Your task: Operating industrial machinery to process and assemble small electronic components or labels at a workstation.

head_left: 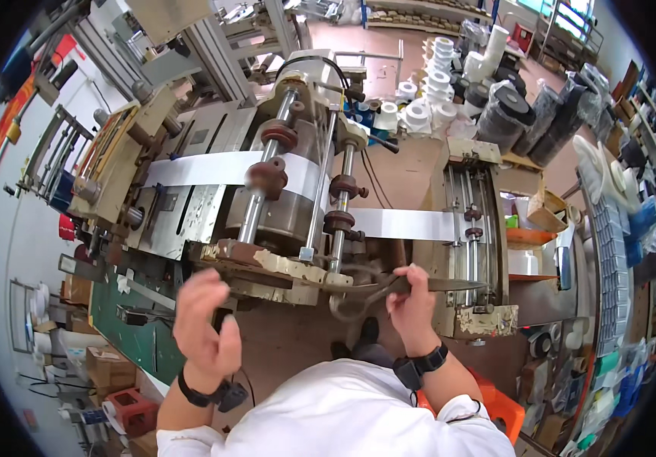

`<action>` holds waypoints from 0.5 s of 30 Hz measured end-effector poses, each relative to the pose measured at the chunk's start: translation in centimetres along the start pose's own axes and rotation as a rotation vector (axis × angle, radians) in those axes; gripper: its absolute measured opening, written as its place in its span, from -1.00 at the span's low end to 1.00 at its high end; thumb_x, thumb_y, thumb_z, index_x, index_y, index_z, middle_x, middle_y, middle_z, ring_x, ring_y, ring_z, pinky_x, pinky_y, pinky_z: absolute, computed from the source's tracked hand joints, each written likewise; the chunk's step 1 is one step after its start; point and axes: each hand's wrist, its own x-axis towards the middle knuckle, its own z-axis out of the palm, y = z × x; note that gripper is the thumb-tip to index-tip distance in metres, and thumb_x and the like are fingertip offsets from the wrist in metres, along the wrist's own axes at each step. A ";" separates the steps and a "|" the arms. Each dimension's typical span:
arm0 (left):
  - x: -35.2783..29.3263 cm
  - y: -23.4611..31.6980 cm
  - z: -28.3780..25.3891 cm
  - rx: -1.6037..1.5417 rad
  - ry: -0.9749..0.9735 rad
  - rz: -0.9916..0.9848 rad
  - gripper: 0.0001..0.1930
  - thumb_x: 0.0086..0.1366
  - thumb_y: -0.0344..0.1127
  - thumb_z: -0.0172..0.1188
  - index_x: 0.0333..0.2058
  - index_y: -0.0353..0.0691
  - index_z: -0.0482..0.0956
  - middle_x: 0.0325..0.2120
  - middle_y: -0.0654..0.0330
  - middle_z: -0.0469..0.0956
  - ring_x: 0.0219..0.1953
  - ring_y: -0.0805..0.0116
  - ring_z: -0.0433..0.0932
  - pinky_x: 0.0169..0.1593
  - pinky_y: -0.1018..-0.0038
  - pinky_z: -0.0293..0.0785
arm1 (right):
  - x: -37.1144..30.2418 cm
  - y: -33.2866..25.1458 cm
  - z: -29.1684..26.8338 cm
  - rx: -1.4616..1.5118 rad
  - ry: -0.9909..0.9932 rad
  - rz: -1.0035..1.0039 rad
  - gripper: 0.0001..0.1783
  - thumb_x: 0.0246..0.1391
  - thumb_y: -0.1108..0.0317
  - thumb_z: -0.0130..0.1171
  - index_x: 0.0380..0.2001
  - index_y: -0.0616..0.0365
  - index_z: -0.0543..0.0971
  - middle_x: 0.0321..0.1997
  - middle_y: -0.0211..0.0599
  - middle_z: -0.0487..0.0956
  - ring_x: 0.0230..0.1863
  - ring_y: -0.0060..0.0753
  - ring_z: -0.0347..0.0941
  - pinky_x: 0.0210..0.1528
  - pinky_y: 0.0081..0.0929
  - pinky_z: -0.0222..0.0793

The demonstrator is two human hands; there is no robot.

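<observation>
My right hand (413,311) grips a large pair of metal scissors (451,285) around the pivot. The blades point right and the looped handles point left, over the machine's near edge. My left hand (204,324) is raised with fingers apart and nothing in it, somewhat smeared by motion, near the machine's worn front frame (282,268). A white paper strip (210,169) runs across the machine bed, past the rollers, and continues as a white stretch (404,225) to the right-hand roller unit (471,221). The scissors are in front of and below that stretch.
Metal shafts with dark red collars (278,137) cross the machine. Many white rolls (418,116) and dark wrapped rolls (507,110) stand on the floor behind. A green table (134,327) lies at left; an orange stool (505,407) is by my right side. Shelves line the right.
</observation>
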 end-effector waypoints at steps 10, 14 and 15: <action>6.2 -4.3 5.9 0.336 -0.008 0.016 -0.54 0.32 -0.37 0.01 0.16 -0.45 0.37 0.27 -0.18 0.25 0.38 -0.20 0.11 0.38 0.00 -0.01 | 3.6 0.5 3.2 0.267 0.215 0.210 -0.79 0.26 0.23 0.07 -0.22 0.16 0.49 -0.25 -0.23 0.60 -0.72 -0.42 0.38 -0.73 -0.44 0.35; 6.5 -4.3 6.0 0.377 -0.055 0.001 -0.58 0.38 -0.40 -0.03 0.18 -0.40 0.38 0.29 -0.12 0.25 0.41 -0.14 0.08 0.40 0.03 -0.04 | 3.8 1.0 1.5 0.195 0.219 0.117 -0.76 0.26 0.22 0.07 -0.14 0.14 0.46 -0.23 -0.24 0.60 -0.71 -0.44 0.37 -0.72 -0.44 0.36; 6.6 -4.4 6.0 0.371 -0.076 -0.001 -0.59 0.38 -0.41 -0.03 0.17 -0.40 0.38 0.29 -0.12 0.25 0.41 -0.15 0.08 0.40 0.03 -0.05 | 4.0 0.1 0.9 0.250 0.280 0.168 -0.75 0.27 0.21 0.05 -0.11 0.13 0.45 -0.22 -0.25 0.60 -0.71 -0.44 0.37 -0.72 -0.45 0.36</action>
